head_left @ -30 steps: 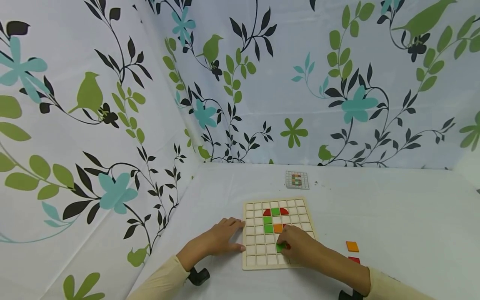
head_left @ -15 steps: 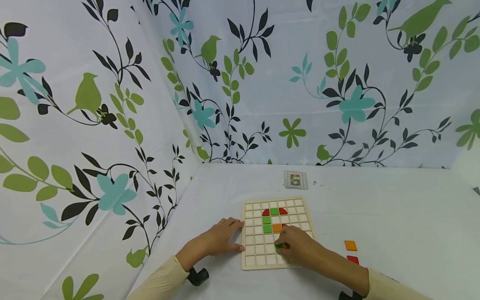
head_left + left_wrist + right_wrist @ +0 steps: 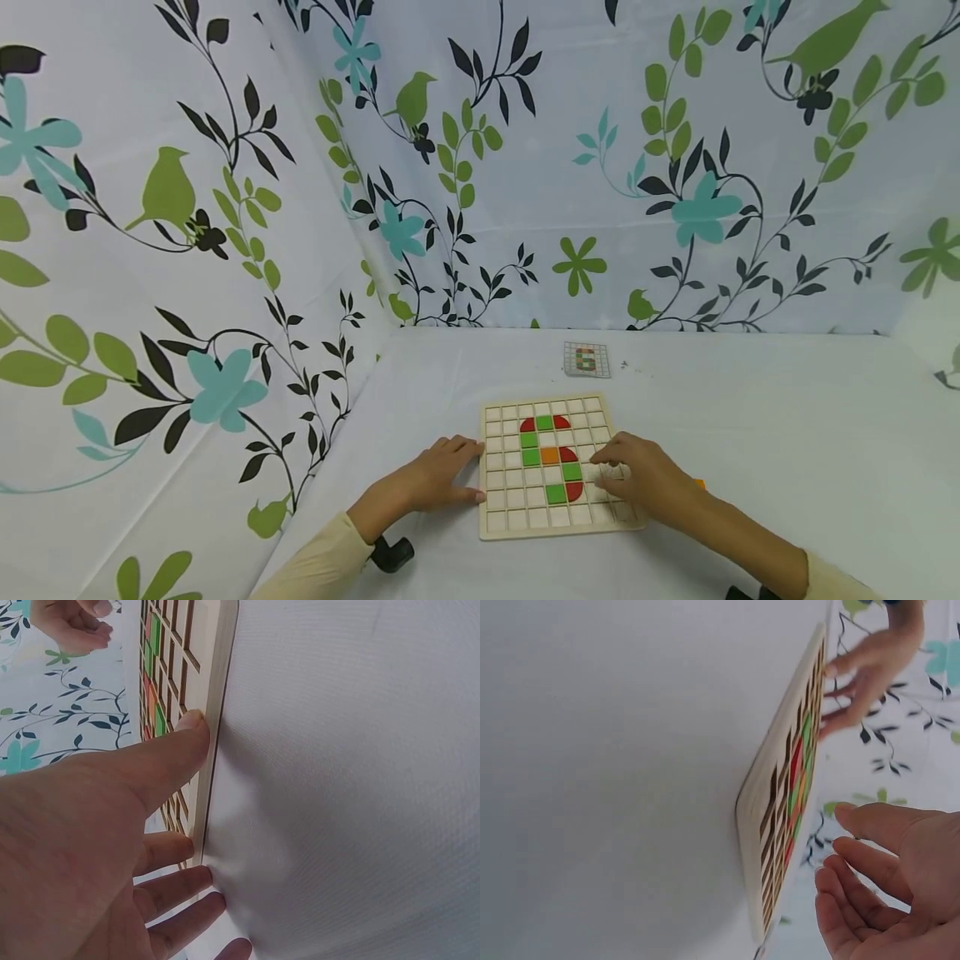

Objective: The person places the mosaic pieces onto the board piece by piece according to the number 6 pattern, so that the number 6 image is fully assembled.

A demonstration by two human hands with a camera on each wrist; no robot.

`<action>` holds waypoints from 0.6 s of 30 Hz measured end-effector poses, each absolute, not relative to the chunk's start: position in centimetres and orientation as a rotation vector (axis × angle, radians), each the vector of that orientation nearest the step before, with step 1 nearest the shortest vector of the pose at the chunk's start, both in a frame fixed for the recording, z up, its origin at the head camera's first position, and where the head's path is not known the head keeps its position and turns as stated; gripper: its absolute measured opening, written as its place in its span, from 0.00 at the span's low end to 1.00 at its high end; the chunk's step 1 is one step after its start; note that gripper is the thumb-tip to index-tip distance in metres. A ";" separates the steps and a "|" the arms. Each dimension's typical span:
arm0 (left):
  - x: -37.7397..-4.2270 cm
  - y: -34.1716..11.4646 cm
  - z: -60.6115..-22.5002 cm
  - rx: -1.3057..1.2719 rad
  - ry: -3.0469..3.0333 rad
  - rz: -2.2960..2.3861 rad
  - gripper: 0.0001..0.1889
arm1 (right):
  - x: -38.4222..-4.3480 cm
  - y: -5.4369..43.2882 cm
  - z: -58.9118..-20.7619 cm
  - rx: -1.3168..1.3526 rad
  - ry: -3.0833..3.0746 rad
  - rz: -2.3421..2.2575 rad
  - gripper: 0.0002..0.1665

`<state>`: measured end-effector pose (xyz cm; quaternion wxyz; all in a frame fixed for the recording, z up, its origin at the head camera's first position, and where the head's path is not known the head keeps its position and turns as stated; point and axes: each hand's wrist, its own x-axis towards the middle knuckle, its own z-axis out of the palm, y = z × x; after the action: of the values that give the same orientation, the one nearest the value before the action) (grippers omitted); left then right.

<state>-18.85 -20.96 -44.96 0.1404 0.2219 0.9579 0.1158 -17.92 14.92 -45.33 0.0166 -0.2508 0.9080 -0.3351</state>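
A wooden grid board (image 3: 497, 500) lies on the white table, coloured tiles forming an S-like shape in its cells. My left hand (image 3: 431, 477) rests at the board's left side; in the left wrist view its thumb (image 3: 176, 754) touches the rim and its fingers spread along the edge. Over the board's right part hovers my right hand (image 3: 652, 479), fingers loosely bent and nothing between them. Left of it, a green tile (image 3: 556, 494) and a rounded red tile (image 3: 574, 492) sit side by side in the lower cells, below another green tile (image 3: 572, 472).
Behind the board lies a small card (image 3: 587, 360) printed with a grid and a coloured figure. An orange tile (image 3: 701, 484) peeks out beyond my right wrist. A patterned curtain (image 3: 465, 167) stands at the back and left.
My right hand has let go of the green tile in the lower cells and moved right, uncovering green and red tiles. It now covers the loose tiles at right. The left hand stays put.
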 end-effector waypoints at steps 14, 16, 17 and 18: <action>-18.9 -20.8 -44.7 0.647 2.754 0.343 0.43 | -14.7 24.2 -46.6 -0.514 2.848 -1.130 0.20; -18.9 -20.8 -44.8 0.646 2.754 0.345 0.43 | -14.3 25.1 -47.1 -0.492 2.829 -1.160 0.21; -18.9 -20.9 -44.8 0.647 2.754 0.344 0.43 | -14.2 25.5 -47.3 -0.486 2.824 -1.168 0.21; -19.0 -20.9 -44.8 0.650 2.757 0.340 0.43 | -14.0 25.8 -47.6 -0.484 2.823 -1.167 0.21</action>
<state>-18.96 -20.86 -44.85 0.1438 0.2253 0.9564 0.1180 -14.04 25.80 -47.59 0.0243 -0.1564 0.9125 -0.3771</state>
